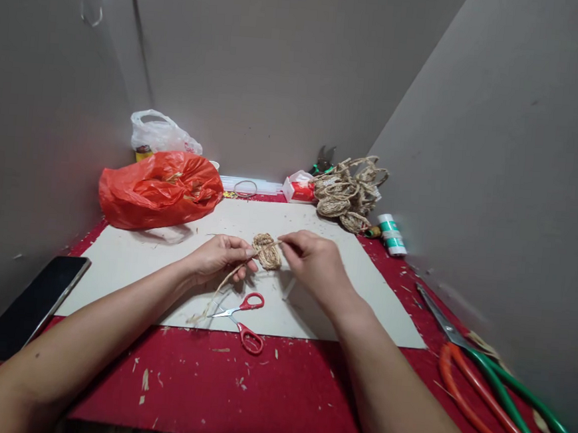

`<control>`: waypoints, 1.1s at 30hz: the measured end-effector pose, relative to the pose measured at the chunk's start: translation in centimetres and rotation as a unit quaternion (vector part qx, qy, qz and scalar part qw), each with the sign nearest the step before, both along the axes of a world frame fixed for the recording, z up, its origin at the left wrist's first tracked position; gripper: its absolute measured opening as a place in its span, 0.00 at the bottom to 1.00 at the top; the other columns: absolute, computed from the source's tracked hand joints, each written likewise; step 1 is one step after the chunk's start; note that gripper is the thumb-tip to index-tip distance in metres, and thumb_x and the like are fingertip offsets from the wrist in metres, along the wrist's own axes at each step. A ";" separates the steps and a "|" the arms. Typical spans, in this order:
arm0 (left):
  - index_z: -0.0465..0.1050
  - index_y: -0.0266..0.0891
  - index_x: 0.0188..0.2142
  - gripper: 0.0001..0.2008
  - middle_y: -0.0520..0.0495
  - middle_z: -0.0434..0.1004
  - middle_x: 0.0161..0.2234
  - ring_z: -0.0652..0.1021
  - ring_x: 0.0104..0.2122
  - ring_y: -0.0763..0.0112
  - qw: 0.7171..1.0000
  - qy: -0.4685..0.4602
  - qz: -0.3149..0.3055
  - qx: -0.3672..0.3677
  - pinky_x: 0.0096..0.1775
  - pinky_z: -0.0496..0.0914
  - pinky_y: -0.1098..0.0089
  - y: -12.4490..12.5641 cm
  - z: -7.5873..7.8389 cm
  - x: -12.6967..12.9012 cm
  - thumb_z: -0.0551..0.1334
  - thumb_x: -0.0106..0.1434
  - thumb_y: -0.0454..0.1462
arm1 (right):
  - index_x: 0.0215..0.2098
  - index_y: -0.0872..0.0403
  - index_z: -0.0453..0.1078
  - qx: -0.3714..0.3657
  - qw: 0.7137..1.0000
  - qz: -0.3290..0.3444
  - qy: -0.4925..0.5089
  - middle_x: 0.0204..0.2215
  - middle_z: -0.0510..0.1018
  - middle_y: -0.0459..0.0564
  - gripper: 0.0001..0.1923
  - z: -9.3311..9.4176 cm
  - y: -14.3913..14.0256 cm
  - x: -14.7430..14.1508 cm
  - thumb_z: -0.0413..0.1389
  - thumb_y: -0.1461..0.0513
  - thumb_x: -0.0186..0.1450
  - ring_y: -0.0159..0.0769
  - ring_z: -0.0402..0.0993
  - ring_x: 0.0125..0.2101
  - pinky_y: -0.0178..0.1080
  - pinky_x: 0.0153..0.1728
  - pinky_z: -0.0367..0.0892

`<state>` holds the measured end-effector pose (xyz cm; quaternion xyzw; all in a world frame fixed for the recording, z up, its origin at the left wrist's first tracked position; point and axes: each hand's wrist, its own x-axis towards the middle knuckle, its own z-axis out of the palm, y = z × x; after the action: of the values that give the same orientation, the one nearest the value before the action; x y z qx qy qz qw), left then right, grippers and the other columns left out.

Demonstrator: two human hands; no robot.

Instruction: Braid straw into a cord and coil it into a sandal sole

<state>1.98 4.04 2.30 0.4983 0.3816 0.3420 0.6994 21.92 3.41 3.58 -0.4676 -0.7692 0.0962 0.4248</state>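
Observation:
Between my hands is a small oval woven straw piece, held over the white board. My left hand pinches a straw cord at the piece's left side, and the cord's loose end trails down toward the board. With thumb and fingertips, my right hand grips the same cord farther along, at the upper right of the piece. The cord runs taut across the woven piece from one hand to the other. Just below my left hand lie small scissors with red handles, their blades apart.
A white board covers much of the red cloth, which is littered with straw scraps. Around it are a red plastic bag, a phone, bundled woven straw pieces, thread spools and large shears. Grey walls enclose the sides.

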 end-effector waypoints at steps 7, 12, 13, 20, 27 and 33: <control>0.73 0.36 0.35 0.15 0.45 0.77 0.35 0.75 0.34 0.67 0.901 0.287 0.142 0.293 0.35 0.68 0.69 6.1 1.2 0.5 0.69 0.46 0.36 | 0.26 0.53 0.77 -0.118 0.925 -0.066 0.356 0.21 0.77 0.45 0.04 2.2 1.3 3.0 0.64 0.60 0.51 0.30 0.67 0.21 0.35 0.23 0.64; 0.75 0.36 0.36 0.25 0.49 0.76 0.27 0.75 0.26 0.67 0.905 0.335 0.025 0.260 0.29 0.67 0.71 9.7 0.6 2.5 0.73 0.36 0.40 | 0.25 0.54 0.77 -0.174 0.874 -0.023 0.454 0.24 0.78 0.47 0.10 2.0 2.0 3.5 0.68 0.58 0.46 0.27 0.66 0.20 0.33 0.21 0.65; 0.75 0.36 0.36 0.26 0.50 0.76 0.26 0.75 0.25 0.68 0.907 0.333 0.006 0.259 0.29 0.67 0.72 9.9 0.5 2.8 0.73 0.35 0.40 | 0.25 0.54 0.77 -0.183 0.866 -0.022 0.466 0.24 0.78 0.46 0.11 2.0 2.1 3.5 0.69 0.59 0.45 0.27 0.66 0.20 0.33 0.21 0.65; 0.76 0.39 0.40 0.29 0.55 0.73 0.24 0.74 0.24 0.70 0.898 0.322 -0.061 0.293 0.27 0.65 0.73 9.6 0.5 3.4 0.73 0.33 0.37 | 0.24 0.55 0.72 -0.207 0.834 -0.014 0.511 0.28 0.78 0.46 0.13 1.9 2.2 2.4 0.69 0.60 0.44 0.25 0.69 0.21 0.31 0.22 0.67; 0.71 0.37 0.36 0.18 0.55 0.70 0.24 0.70 0.25 0.73 0.928 0.275 -0.094 0.232 0.28 0.64 0.73 8.5 0.9 3.6 0.67 0.43 0.34 | 0.23 0.56 0.74 -0.230 0.860 -0.028 0.455 0.23 0.75 0.44 0.10 1.5 2.3 2.0 0.68 0.61 0.46 0.24 0.65 0.21 0.30 0.22 0.63; 0.67 0.37 0.33 0.13 0.55 0.69 0.25 0.70 0.25 0.75 0.961 0.176 -0.064 0.204 0.29 0.65 0.73 8.3 0.4 4.0 0.64 0.45 0.32 | 0.25 0.57 0.75 -0.260 0.859 -0.032 0.439 0.20 0.73 0.44 0.11 1.3 2.3 2.2 0.68 0.60 0.47 0.27 0.65 0.20 0.31 0.19 0.62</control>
<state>5.99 12.37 2.73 0.7059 0.3881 0.2739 0.5254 24.08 5.71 4.92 -0.4946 -0.4347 0.4748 0.5839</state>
